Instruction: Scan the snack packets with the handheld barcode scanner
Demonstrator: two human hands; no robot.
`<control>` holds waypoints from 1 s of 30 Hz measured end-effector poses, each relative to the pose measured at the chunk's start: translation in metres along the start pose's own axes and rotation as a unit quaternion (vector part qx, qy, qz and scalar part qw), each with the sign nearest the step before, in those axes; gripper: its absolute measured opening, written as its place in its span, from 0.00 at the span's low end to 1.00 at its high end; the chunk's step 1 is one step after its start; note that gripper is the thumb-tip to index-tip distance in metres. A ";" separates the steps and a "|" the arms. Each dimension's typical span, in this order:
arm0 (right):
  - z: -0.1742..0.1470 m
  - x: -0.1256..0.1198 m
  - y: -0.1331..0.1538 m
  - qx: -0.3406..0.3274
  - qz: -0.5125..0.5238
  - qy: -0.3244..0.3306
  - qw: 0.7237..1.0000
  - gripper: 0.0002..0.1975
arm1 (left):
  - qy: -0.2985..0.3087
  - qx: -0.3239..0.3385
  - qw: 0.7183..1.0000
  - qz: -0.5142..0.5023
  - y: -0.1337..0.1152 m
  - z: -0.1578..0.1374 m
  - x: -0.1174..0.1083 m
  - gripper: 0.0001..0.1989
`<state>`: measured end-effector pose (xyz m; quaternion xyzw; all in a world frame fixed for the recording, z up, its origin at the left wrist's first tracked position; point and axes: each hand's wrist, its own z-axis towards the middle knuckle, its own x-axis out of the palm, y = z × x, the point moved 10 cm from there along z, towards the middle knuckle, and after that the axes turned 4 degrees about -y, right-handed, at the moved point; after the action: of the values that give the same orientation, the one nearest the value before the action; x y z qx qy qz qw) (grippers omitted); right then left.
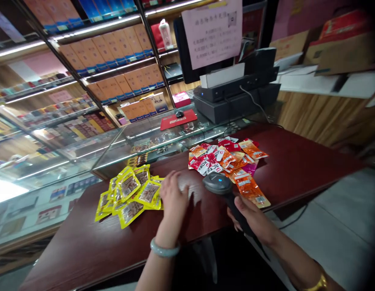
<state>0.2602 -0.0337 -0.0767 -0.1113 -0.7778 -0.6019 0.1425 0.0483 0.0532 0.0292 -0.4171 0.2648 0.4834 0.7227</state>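
My right hand (251, 214) is wrapped round the handle of a black barcode scanner (219, 184), whose head shows a small blue light. The scanner is held above the dark red table (202, 210), just in front of a heap of red, white and orange snack packets (223, 157). My left hand (174, 192), a pale bangle on its wrist, is at the right edge of a pile of yellow snack packets (128, 184) with clear windows. Its fingers are bent, the thumb stands apart, and no packet shows in it. Whether its fingertips touch the pile I cannot tell.
Beyond the table stands a glass display counter (151, 141) with a red mouse pad (178, 119) and a black mouse (179, 114) on it. A monitor (187, 60) carries a pink paper sign (213, 36). Cables trail near a black cash drawer (217, 109). Shelves of boxes (108, 48) line the left.
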 end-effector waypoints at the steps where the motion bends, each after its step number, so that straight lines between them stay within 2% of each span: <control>1: -0.007 -0.012 0.002 0.002 0.004 -0.023 1.000 0.28 | 0.041 0.046 0.998 -0.027 -0.033 -0.008 0.016 0.17; 3: -0.023 -0.040 0.010 -0.009 0.017 -0.071 0.997 0.26 | 0.113 0.100 0.987 -0.048 -0.088 -0.027 0.045 0.14; 4: -0.030 -0.051 0.014 -0.019 0.017 -0.075 0.997 0.25 | 0.141 0.121 0.982 -0.043 -0.111 -0.037 0.058 0.16; 6: -0.042 -0.076 0.020 -0.039 0.013 -0.099 0.994 0.25 | 0.161 0.140 0.977 -0.023 -0.145 -0.054 0.077 0.24; 9: -0.056 -0.112 0.024 -0.053 0.001 -0.146 0.988 0.25 | 0.154 0.183 0.971 -0.011 -0.185 -0.075 0.092 0.34; 12: -0.065 -0.135 0.025 -0.060 -0.014 -0.179 0.982 0.25 | 0.151 0.243 0.958 -0.016 -0.209 -0.086 0.101 0.39; 17: -0.077 -0.147 0.026 -0.064 -0.026 -0.184 0.981 0.24 | 0.248 0.341 0.907 0.003 -0.225 -0.074 0.117 0.22; 22: -0.083 -0.151 0.020 -0.044 -0.025 -0.196 0.979 0.26 | 0.295 0.401 0.866 0.042 -0.228 -0.042 0.115 0.22; 25: -0.085 -0.146 0.020 -0.039 -0.026 -0.188 0.981 0.26 | 0.295 0.411 0.860 0.064 -0.224 -0.032 0.114 0.19; 30: -0.090 -0.146 0.012 -0.021 -0.039 -0.197 0.979 0.24 | 0.250 0.400 0.879 0.063 -0.207 -0.035 0.098 0.11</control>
<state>0.4087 -0.1184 -0.0967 -0.2002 -0.7815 -0.5897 -0.0391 0.2779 0.0317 0.0067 -0.1822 0.6335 0.2603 0.7055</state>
